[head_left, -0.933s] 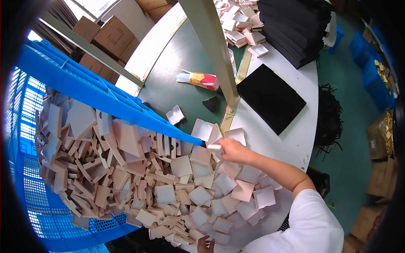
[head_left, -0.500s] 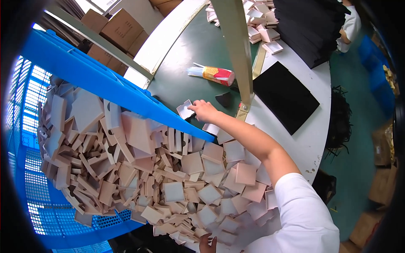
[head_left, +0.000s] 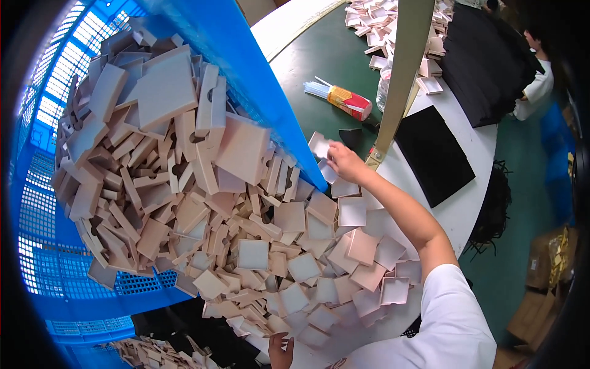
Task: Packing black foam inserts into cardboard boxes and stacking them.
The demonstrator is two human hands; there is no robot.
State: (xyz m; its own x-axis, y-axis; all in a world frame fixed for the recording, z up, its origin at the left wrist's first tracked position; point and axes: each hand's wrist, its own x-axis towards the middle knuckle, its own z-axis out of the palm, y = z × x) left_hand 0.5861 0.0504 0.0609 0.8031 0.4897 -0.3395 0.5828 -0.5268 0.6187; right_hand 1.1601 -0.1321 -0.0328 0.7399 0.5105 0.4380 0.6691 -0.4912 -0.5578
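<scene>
Right hand (head_left: 345,162)'s pinching a small square whitish cardboard tray (head_left: 319,146) just right of the blue perforated plastic crate (head_left: 270,92), probably light, stiff but crushable, best gripped by the rim; left hand (head_left: 281,352), can't tell.

We count one left hand (head_left: 281,353), one right hand (head_left: 346,162), one red-and-yellow container (head_left: 350,102), one flat black panel (head_left: 435,155), one black stack (head_left: 485,67) and one metal post (head_left: 402,74). Of shallow pink boxes (head_left: 253,254) we see many dozens; toward the dim rim, at least one co-worker (head_left: 534,92), perhaps more.
</scene>
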